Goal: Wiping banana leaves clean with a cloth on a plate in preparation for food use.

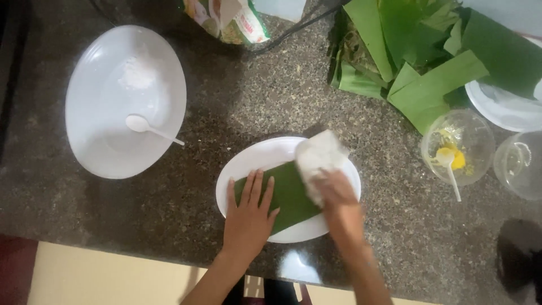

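While the right hand (334, 189) clenched a white cloth (317, 158) on the green leaf piece (288, 195), wiping looked underway, unfinished. Left hand (248, 217), released flat, pinned the leaf at its 8 o'clock end. White plate (254, 161) beneath, mid-tabletop (237, 107). Leaf pile (412, 56) at 2 o'clock, seemingly unwiped.

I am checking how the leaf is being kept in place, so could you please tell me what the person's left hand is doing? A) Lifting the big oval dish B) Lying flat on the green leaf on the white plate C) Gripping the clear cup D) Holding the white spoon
B: the left hand lies flat, fingers spread, on the green leaf on the white plate, while the right hand holds a white cloth against the leaf.
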